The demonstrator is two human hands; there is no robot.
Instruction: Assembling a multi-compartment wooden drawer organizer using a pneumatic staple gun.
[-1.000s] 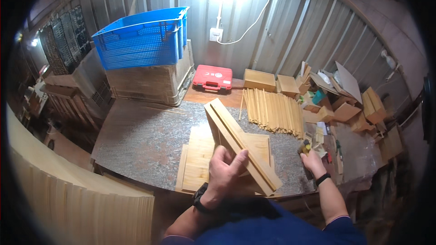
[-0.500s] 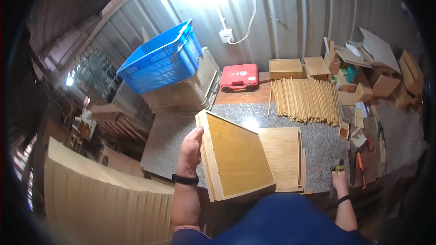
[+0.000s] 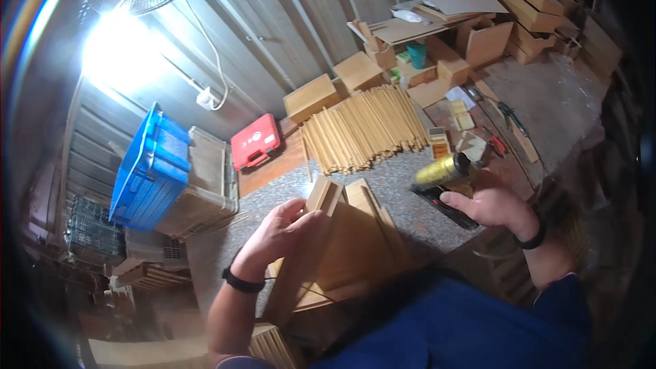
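My left hand (image 3: 273,238) is closed around the upper end of a wooden framed panel (image 3: 299,273), which stands tilted on its edge. Beneath and beside that panel, another wooden panel (image 3: 359,256) with a raised strip lies on the speckled grey tabletop. My right hand (image 3: 502,205) grips a yellow and black nail gun (image 3: 441,172), raised above the right part of the table, apart from the panels. My arm and body hide the lower part of the held panel.
A bundle of thin wooden sticks (image 3: 369,130) lies toward the back, with a red case (image 3: 255,142) to its left. Blue crate (image 3: 152,171) stands at the far left. Small boxes, pliers (image 3: 497,145) and wooden offcuts crowd the right side.
The view has turned right. My right hand has lifted the nail gun from the table's right edge and brought it nearer the panels. The held panel has turned to show its narrow edge.
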